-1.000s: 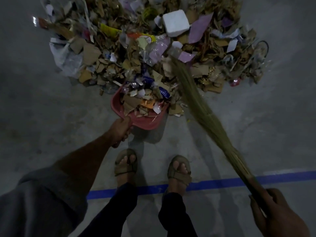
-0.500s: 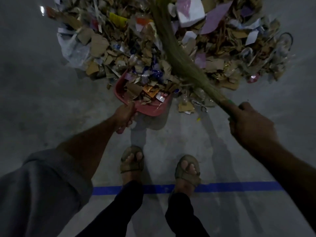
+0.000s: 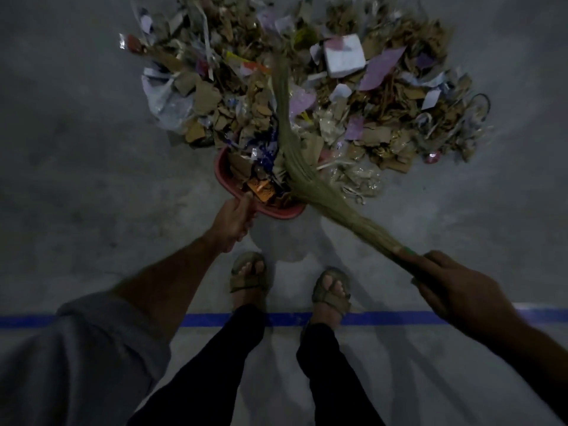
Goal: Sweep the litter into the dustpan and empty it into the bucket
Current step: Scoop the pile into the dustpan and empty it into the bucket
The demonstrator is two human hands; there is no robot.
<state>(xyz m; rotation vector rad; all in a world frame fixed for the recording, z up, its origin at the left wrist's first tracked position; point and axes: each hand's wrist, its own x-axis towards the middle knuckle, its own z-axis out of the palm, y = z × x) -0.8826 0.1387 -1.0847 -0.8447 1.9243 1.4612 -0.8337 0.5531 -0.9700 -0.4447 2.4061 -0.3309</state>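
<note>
Left hand (image 3: 235,218) grips the near edge/handle of the red dustpan (image 3: 224,176), fingers curled round it. Pan sits on the concrete floor (image 3: 76,179) with its mouth butted into the litter pile (image 3: 384,112), already well filled with cardboard scraps and wrappers. Right hand (image 3: 451,287) is wrapped round the bound handle end of the grass broom (image 3: 310,182). The bristles run diagonally over the pan's right side and fan out into the pile.

Step, as I read it: mid-stroke, dragging litter toward the pan. Most of the pile is still on the floor. No bucket in view.

Handling, judgement only:
- Litter looks light and loose: torn cardboard, paper, film, a white foam block (image 3: 344,56). Likely to spring back or blow off rather than resist.
- Plastic bag (image 3: 166,99) and film are limp, may snag on bristles.
- Broom is soft and flexes; short strokes from the bound end give most control.
- Pan is rigid but heaped; lift level by the handle or it spills.

Sandalled feet stand just behind the pan, ahead of a blue floor line (image 3: 384,318).
</note>
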